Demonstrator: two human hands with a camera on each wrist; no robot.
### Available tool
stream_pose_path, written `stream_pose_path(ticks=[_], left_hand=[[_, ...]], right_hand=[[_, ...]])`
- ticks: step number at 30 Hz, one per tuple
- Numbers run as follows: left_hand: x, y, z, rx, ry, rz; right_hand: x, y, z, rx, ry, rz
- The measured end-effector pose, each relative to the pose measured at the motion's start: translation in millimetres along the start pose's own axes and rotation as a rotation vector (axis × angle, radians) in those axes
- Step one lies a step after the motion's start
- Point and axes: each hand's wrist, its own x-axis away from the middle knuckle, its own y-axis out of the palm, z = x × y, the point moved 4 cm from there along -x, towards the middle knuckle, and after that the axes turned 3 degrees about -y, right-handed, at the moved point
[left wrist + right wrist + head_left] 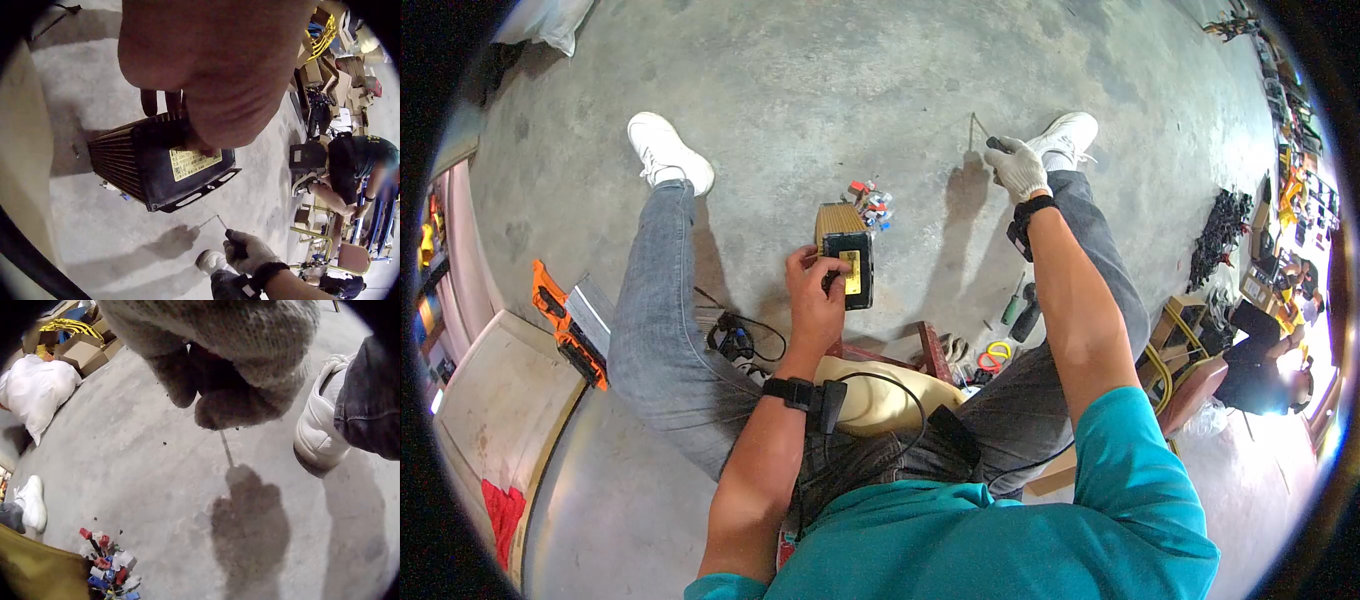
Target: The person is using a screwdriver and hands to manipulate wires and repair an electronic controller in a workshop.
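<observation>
Gripping box (861, 241) edge: left hand (816, 297), nearer. Right hand (1020, 170), upper right, curled round tool (997, 145). Box lower left of tool, long axis running up-frame.

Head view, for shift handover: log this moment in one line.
left grip: touching labelled black-and-gold ribbed box; right grip: gloved, holding dark-handled, thin-shafted tool; beside box: small red, white, blue pieces

the case (153, 159) looks like ribbed metal, the glove (1021, 172) rough knitted cloth.
</observation>
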Motion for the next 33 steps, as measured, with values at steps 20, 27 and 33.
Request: stream_pose_path(ticks=[20, 27, 33], left_hand=[[-16, 6, -23, 0.108, -0.021, 0.033], [-19, -3, -18, 0.127, -0.061, 0.015], [-17, -3, -7, 0.107, -0.144, -0.079]], right_hand=[[203, -47, -104, -0.09, -0.24, -0.351], [259, -35, -97, 0.039, -0.205, -0.416], [253, -22, -95, 0.002, -0.185, -0.392]])
